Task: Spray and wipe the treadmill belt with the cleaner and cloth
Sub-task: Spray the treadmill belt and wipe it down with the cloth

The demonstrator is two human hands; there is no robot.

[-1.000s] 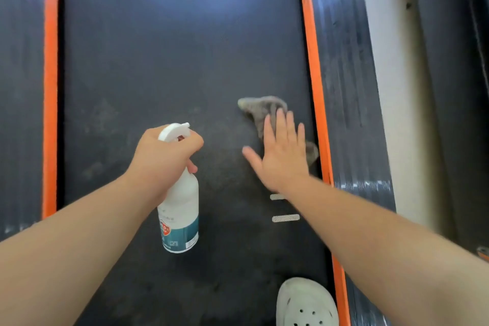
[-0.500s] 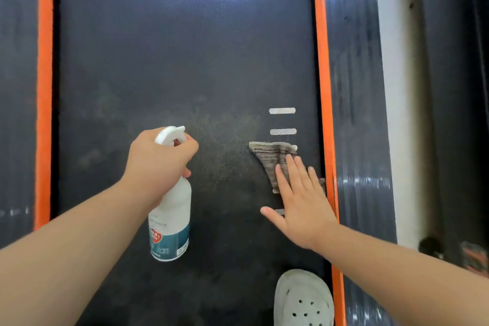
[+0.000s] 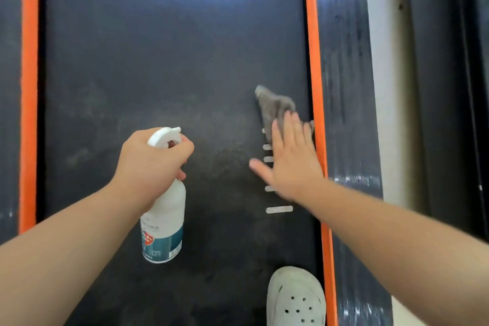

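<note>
The cloth (image 3: 275,108), judged soft and limp, is pressed flat on the belt (image 3: 158,61) under straight right hand (image 3: 291,161) fingers; the light-looking cleaner (image 3: 164,214) is gripped at its neck by curled left hand (image 3: 150,159) fingers.

Open belt ahead; crowding only at the near end

The far and middle treadmill belt (image 3: 164,47) lies open from the left orange strip (image 3: 29,87) to the right orange strip (image 3: 312,61); nearer, the left hand (image 3: 150,159) grips the spray bottle (image 3: 165,219) over mid-belt, and the right hand (image 3: 291,164) lies flat on the cloth (image 3: 274,106) just beside the right strip; a bare lane runs between them; left of the bottle the way is open; a white shoe (image 3: 296,299) blocks the near right corner.
</note>
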